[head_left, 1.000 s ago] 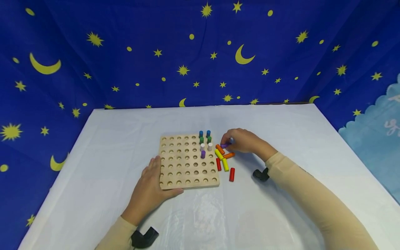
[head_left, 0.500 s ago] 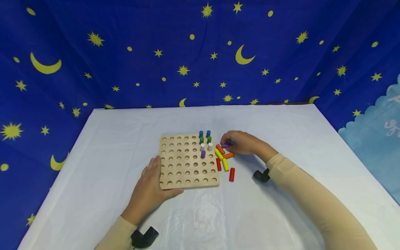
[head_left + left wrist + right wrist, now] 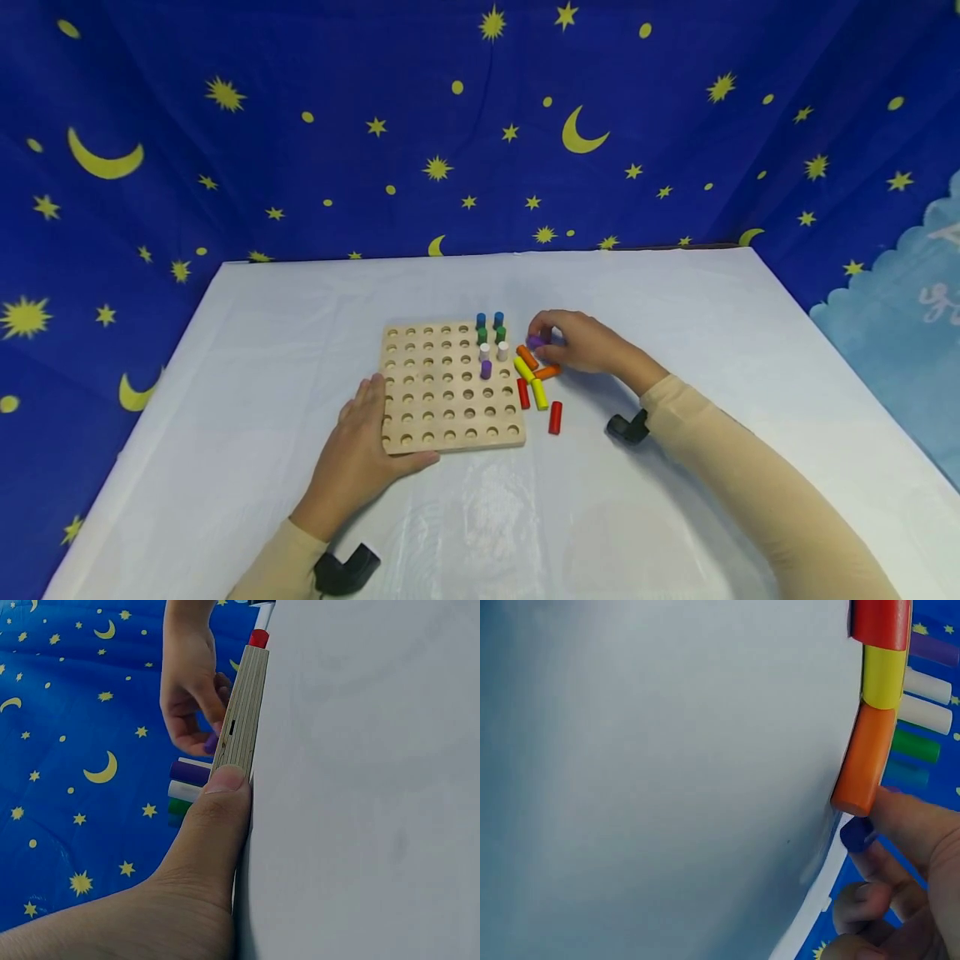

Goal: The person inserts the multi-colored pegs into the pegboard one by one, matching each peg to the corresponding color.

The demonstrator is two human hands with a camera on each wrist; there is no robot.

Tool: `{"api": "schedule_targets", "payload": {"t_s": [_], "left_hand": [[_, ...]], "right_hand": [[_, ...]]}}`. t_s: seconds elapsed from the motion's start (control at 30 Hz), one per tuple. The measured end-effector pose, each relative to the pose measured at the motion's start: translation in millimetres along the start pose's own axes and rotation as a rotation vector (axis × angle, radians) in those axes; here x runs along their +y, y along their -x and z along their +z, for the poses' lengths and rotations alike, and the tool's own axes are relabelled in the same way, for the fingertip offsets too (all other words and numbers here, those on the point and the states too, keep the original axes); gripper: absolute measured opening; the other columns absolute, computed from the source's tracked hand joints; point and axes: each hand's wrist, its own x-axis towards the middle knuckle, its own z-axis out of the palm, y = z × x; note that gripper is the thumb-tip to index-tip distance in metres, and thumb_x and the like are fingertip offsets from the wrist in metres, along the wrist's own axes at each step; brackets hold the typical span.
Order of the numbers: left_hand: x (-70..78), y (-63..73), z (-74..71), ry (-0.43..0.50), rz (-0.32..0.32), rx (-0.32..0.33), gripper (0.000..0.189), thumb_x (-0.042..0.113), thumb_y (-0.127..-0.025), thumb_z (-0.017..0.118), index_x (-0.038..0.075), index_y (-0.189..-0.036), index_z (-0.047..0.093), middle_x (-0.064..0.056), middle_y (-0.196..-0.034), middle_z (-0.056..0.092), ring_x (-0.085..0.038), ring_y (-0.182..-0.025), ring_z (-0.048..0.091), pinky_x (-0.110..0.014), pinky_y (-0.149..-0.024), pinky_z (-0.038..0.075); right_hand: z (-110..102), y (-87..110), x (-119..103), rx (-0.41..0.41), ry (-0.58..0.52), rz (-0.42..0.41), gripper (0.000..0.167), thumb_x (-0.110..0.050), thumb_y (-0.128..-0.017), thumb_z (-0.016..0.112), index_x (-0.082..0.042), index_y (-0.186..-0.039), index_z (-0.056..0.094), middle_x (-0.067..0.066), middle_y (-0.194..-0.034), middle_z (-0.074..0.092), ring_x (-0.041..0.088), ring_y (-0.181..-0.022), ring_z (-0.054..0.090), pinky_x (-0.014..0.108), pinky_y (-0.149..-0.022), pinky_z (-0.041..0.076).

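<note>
A wooden peg board (image 3: pixel 438 406) with rows of round holes lies on the table. My left hand (image 3: pixel 358 465) steadies its near left corner, straight fingers along the left side, thumb against the front edge. Beyond the board's right side, my right hand (image 3: pixel 585 342) pinches a purple peg (image 3: pixel 535 342) between thumb and fingers; in the right wrist view, that peg's dark end (image 3: pixel 857 834) shows below the thumb. Upright at the board's far right are pairs of blue (image 3: pixel 498 320), green (image 3: pixel 500 335) and white pegs (image 3: pixel 502 351), plus one purple peg (image 3: pixel 486 369).
Between board and right hand lie loose orange (image 3: pixel 527 357), yellow (image 3: pixel 540 394) and red pegs (image 3: pixel 555 417). A white cloth (image 3: pixel 300 317) covers the table. Behind it hangs a blue curtain (image 3: pixel 337 150) with stars and moons. Each wrist carries a black mount (image 3: pixel 627 428).
The purple peg in my right hand has turned from lying flat to tilted, and sits slightly higher. My left hand and the board stay put.
</note>
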Motion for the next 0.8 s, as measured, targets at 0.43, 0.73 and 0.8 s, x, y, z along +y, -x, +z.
{"api": "schedule_targets", "payload": {"t_s": [0.43,0.73,0.8], "left_hand": [[1.9,-0.9,-0.8,0.004,-0.006,-0.011,0.138,0.072,-0.064,0.08,-0.004,-0.157,0.011,-0.024,-0.163,0.018,-0.04,-0.153,0.016,-0.054,-0.124,0.017],[1.8,0.0,-1.8,0.006,0.001,-0.011,0.138,0.071,-0.065,0.08,-0.005,-0.157,0.012,-0.025,-0.163,0.019,-0.041,-0.152,0.017,-0.055,-0.124,0.018],[2.0,0.5,-1.9,0.006,-0.001,-0.011,0.137,0.07,-0.065,0.08,-0.006,-0.157,0.012,-0.025,-0.163,0.019,-0.042,-0.152,0.017,-0.055,-0.124,0.018]], "right_hand": [[4.0,13.2,-17.1,0.159,-0.176,-0.033,0.019,-0.019,-0.085,0.079,-0.019,-0.097,0.064,-0.005,-0.095,0.073,0.02,-0.079,0.059,0.029,-0.062,0.049],[10.8,19.4,-34.8,0.131,-0.213,-0.048,0.02,-0.021,-0.083,0.081,-0.02,-0.094,0.065,-0.007,-0.091,0.076,0.018,-0.062,0.058,0.026,-0.053,0.049],[13.0,19.4,-36.7,0.13,-0.212,-0.052,0.02,-0.022,-0.082,0.082,-0.02,-0.094,0.065,-0.008,-0.09,0.075,0.018,-0.064,0.057,0.025,-0.053,0.046]]}}
